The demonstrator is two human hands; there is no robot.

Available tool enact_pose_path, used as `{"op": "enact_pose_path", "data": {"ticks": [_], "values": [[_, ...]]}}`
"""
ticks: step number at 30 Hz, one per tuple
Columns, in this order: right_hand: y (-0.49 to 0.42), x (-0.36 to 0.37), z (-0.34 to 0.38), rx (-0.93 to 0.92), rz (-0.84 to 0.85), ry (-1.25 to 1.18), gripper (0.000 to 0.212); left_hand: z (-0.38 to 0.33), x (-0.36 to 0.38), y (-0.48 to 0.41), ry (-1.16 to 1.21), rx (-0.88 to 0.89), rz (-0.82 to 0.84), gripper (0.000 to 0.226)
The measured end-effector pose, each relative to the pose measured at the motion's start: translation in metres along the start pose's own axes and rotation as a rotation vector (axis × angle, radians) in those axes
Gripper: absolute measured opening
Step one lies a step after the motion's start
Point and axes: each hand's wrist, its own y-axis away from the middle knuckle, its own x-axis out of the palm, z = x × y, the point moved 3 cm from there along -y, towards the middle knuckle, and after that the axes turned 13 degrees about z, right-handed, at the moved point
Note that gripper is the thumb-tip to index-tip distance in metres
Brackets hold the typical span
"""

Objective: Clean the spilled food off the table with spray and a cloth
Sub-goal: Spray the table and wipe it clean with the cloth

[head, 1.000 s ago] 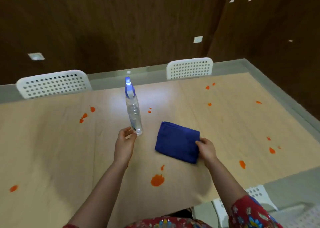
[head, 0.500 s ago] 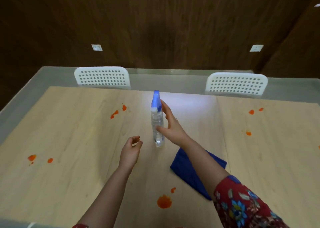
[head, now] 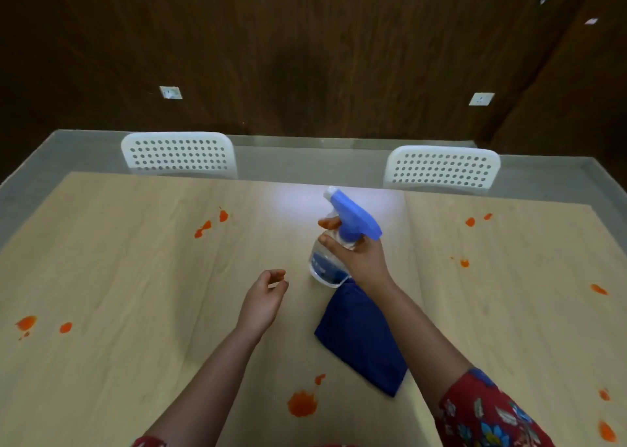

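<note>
The right hand point(head: 361, 260) has its grip around the spray bottle point(head: 334, 246), tilted, near the middle of the surface point(head: 135, 277); the left hand point(head: 263, 299) is loosely curled, grasping nothing; the blue cloth point(head: 359, 341) lies toward the near edge, with orange spills point(head: 302, 403) around.

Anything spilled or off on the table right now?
Yes: orange food splatters dot the wooden table, none wiped yet. The right hand holds the spray bottle tilted; the blue cloth lies untouched.

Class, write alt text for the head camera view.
A right hand holds a tilted spray bottle above a wooden table dotted with orange spills; the left hand hovers empty beside a folded blue cloth.
</note>
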Motion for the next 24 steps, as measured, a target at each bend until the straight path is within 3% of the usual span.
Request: {"op": "enact_pose_path", "data": {"ticks": [6,12,15,19,22,24], "values": [[0.045,-0.080,0.012,-0.006,-0.326,0.063,0.016,-0.039,0.057,-0.015,-0.117,0.073,0.240,0.033],[0.098,-0.149,-0.017,0.146,-0.649,0.122,0.016,-0.074,0.138,-0.029,-0.285,0.119,0.470,0.040],[0.115,-0.160,-0.023,0.197,-0.700,0.162,0.013,-0.089,0.175,-0.032,-0.371,0.142,0.569,0.043],[0.127,-0.168,-0.014,0.099,-0.669,0.212,0.029,-0.094,0.212,-0.035,-0.445,0.136,0.621,0.056],[0.130,-0.175,-0.013,0.059,-0.569,0.179,0.056,-0.082,0.229,-0.039,-0.588,0.125,0.634,0.078],[0.131,-0.180,-0.016,0.019,-0.533,0.199,0.054,-0.069,0.236,-0.038,-0.675,0.118,0.694,0.097]]}}
